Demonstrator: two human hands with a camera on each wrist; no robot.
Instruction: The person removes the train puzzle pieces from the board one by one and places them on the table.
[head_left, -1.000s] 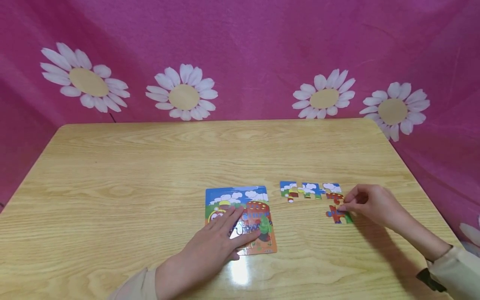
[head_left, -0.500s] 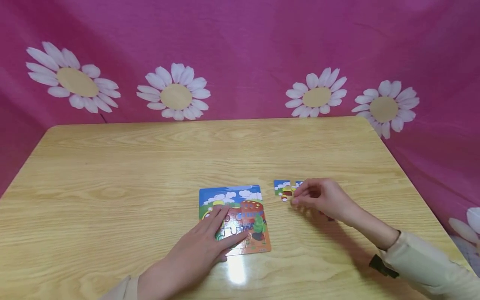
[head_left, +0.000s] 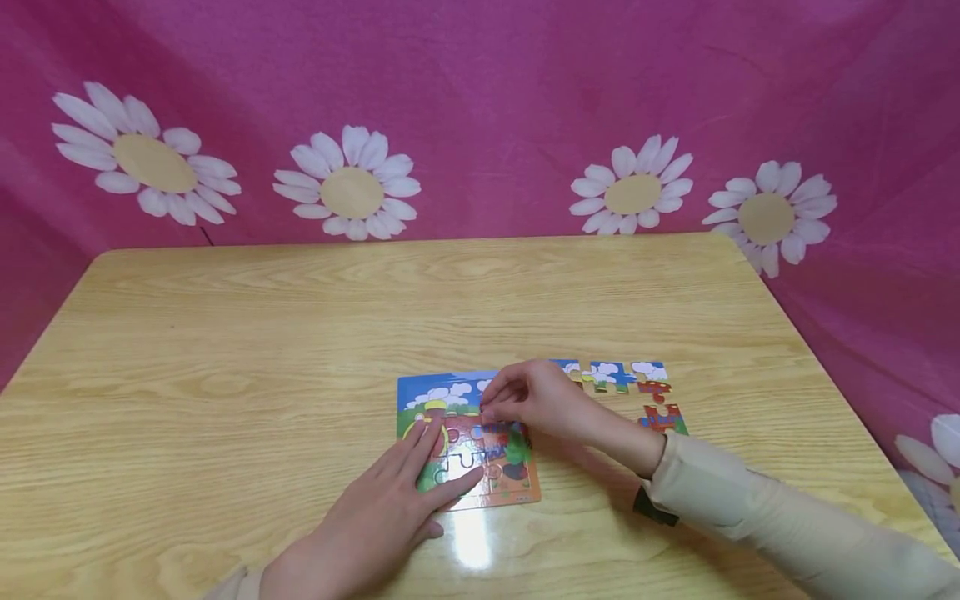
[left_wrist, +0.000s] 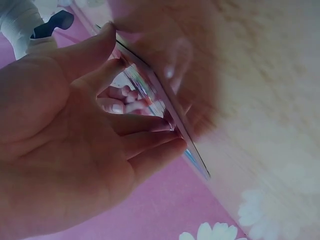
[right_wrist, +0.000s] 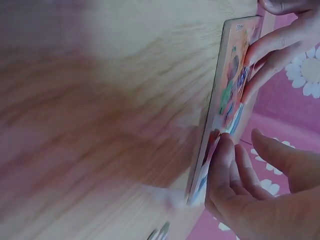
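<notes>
A jigsaw puzzle board (head_left: 517,492) with a cartoon picture lies on the wooden table in the head view. My left hand (head_left: 375,508) rests on its left and lower part, fingers extended, hiding some of the picture. Over the board's upper right is my right hand (head_left: 543,404), its bent fingertips at the picture's surface. From the right wrist view, the fingers (right_wrist: 225,142) touch the board, while the thumb stands apart with nothing visible between. In the left wrist view, fingertips of the left hand (left_wrist: 85,130) meet the board's face.
Several loose jigsaw pieces lie right of the board, among them a cloud-and-sky piece (head_left: 607,373) and a red-and-blue piece (head_left: 663,415). The right forearm passes just in front of them. A pink flowered cloth (head_left: 480,125) hangs behind the wooden table (head_left: 262,333).
My right hand has moved left from the loose pieces to the board, leaving the red-and-blue piece on the table. The left hand has slid slightly toward me, still on the board.
</notes>
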